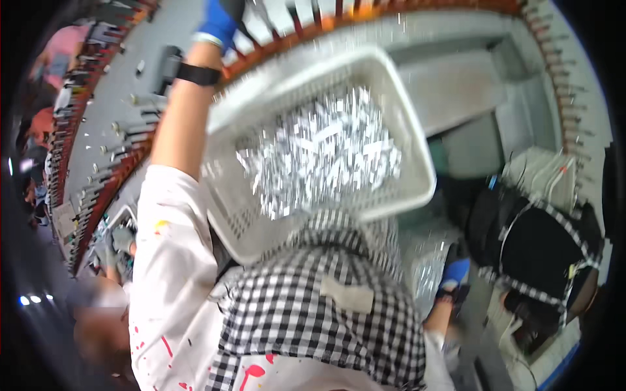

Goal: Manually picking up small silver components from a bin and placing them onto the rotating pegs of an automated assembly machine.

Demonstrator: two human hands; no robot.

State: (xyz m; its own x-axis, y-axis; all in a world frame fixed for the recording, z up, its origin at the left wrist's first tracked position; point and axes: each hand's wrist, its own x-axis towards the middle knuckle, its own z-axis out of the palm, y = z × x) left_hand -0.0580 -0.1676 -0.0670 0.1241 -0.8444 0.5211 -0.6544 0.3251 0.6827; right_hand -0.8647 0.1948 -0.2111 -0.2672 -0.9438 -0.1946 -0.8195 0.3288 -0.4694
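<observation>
My left hand point(223, 21), in a blue and dark glove, reaches up to the top edge of the view, beside a curved reddish rail point(385, 9) lined with thin upright pieces. Its fingers are blurred and partly cut off. Below that arm, a white plastic basket point(417, 150) leans against my checked apron point(280, 293) and holds a heap of small shiny silver-white pieces point(326, 150). Low on the right, my right hand point(455, 270), in a blue and black glove, is next to a clear plastic bag point(427, 274). Whether its fingers grip the bag is not clear.
Grey metal trays point(456, 88) lie beyond the basket on the right. A black bag-like item with checked trim point(541, 247) rests on a chair at right. Other people sit along the left, one with gloved hands point(120, 241) over a tray.
</observation>
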